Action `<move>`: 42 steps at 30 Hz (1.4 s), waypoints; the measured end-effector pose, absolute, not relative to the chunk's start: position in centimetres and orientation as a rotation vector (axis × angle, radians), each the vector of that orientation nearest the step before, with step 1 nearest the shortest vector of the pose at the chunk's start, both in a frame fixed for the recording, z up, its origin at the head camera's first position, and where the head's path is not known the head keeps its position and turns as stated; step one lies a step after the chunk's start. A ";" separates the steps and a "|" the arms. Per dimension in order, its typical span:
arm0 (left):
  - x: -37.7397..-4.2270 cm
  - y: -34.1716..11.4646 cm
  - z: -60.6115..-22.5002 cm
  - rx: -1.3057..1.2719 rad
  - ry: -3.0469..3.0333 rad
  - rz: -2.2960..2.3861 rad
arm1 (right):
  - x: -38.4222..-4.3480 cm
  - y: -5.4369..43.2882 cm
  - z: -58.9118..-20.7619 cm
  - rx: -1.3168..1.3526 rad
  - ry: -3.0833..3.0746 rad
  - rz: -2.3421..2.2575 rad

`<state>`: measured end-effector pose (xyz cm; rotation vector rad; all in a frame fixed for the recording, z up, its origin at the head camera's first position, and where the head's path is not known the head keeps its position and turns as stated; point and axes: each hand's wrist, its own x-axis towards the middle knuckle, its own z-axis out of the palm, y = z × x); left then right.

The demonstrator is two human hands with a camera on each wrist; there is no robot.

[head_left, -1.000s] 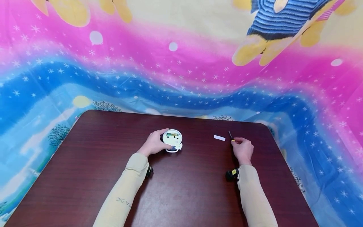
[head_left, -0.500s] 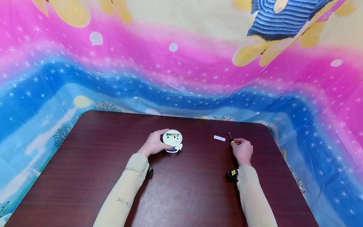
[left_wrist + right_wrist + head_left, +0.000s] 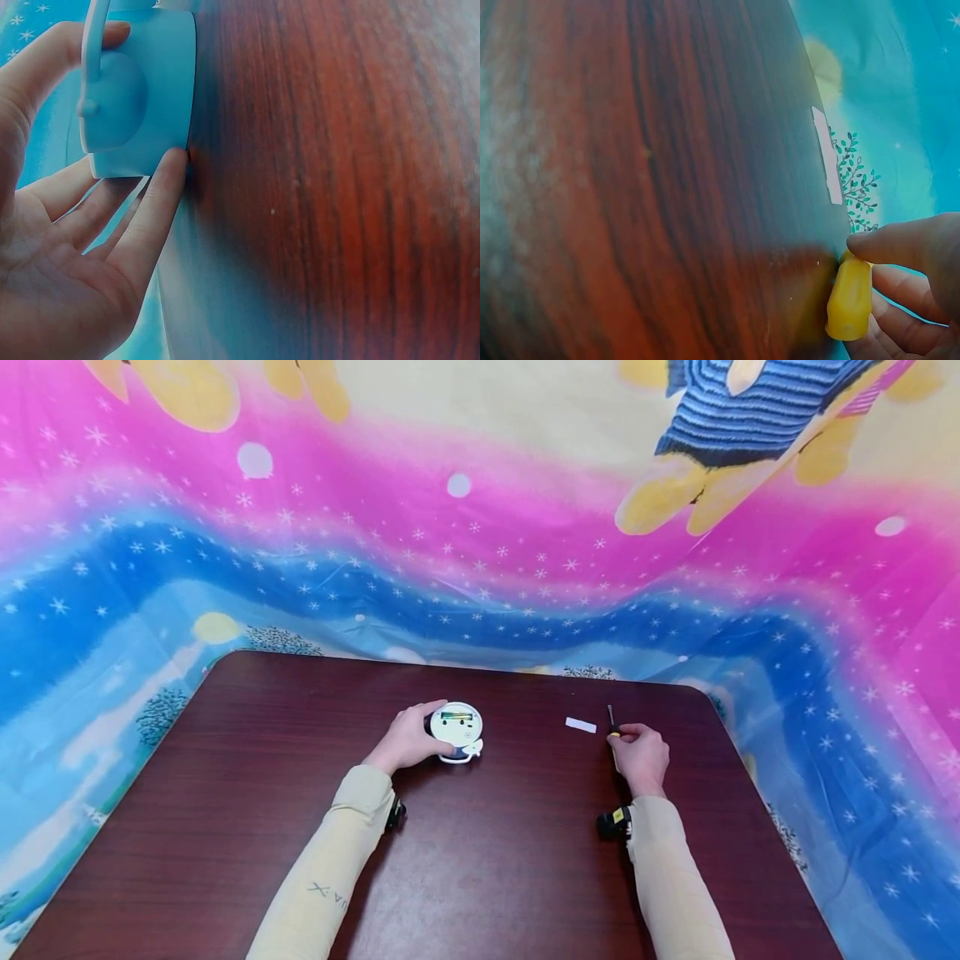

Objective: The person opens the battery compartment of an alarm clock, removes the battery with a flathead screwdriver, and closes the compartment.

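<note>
A small round white alarm clock (image 3: 457, 735) lies back side up left of the table's middle. Its open battery slot (image 3: 457, 717) shows a green-and-gold battery, and two dark knobs sit below the slot. My left hand (image 3: 408, 737) grips the clock from the left, thumb near its ring handle and fingers around the far side. In the left wrist view the clock's side wall (image 3: 169, 82) stands against the table. Over to the right, my right hand (image 3: 642, 757) pinches a screwdriver (image 3: 615, 732) between thumb and fingers. Its yellow handle (image 3: 850, 300) shows in the right wrist view; the shaft points away toward the far edge.
A flat white strip (image 3: 581, 725) lies on the dark wooden table (image 3: 495, 843), just left of the screwdriver. Behind the table's far edge hangs a patterned cloth (image 3: 480, 552). Each wrist carries a black camera, such as the right one (image 3: 613, 824).
The screwdriver's tip has swung slightly to the right as my right fingers shifted a little on the handle. My left hand and the clock have stayed put.
</note>
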<state>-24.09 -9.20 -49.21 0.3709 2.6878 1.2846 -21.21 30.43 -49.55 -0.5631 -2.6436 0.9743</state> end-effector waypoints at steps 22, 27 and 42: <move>-24.0 -9.2 -49.3 0.388 2.702 1.286 | -21.2 30.2 -49.5 -0.562 -2.640 0.977; -24.0 -9.2 -49.2 0.391 2.704 1.287 | -21.3 30.0 -49.5 -0.573 -2.631 1.008; -24.1 -9.2 -49.2 0.359 2.688 1.283 | -22.0 27.6 -48.8 -0.416 -2.545 1.036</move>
